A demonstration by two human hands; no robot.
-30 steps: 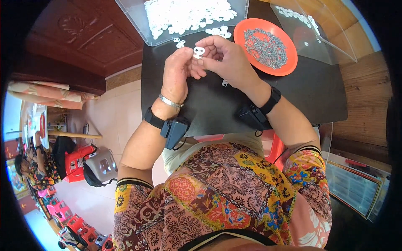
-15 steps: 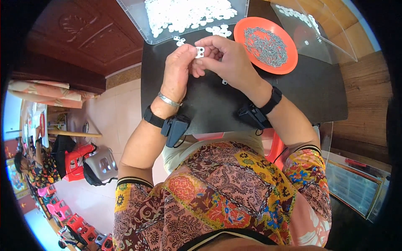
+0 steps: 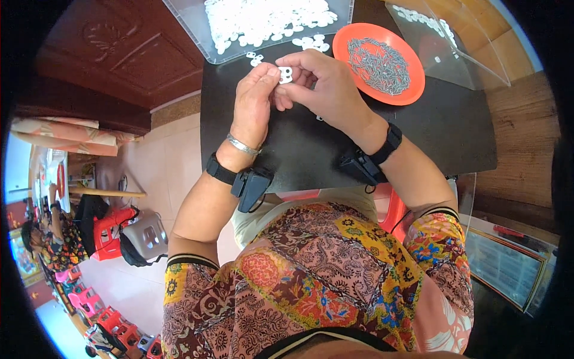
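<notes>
Over the far side of the dark table, a small white plastic piece with dark round holes [image 3: 286, 75] is pinched between my two hands. My left hand [image 3: 252, 102] grips its left edge with thumb and fingers. From the other side, my right hand [image 3: 332, 87] closes on it, thumb below and forefinger above; its other fingers are partly hidden. A few similar white pieces [image 3: 255, 59] lie on the table just beyond my left hand. Another small white piece [image 3: 320, 118] shows partly under my right wrist.
A clear plastic bin [image 3: 210, 52] full of white oval pieces stands at the far edge. Right of my hands sits an orange-red plate [image 3: 417, 84] of small metal pins or screws [image 3: 379, 67]. Clear panels [image 3: 478, 54] rise at the far right. Another person [image 3: 54, 239] is at far left.
The white piece has turned slightly between my fingers, so its holes show more plainly. Both hands stay nearly in place.
</notes>
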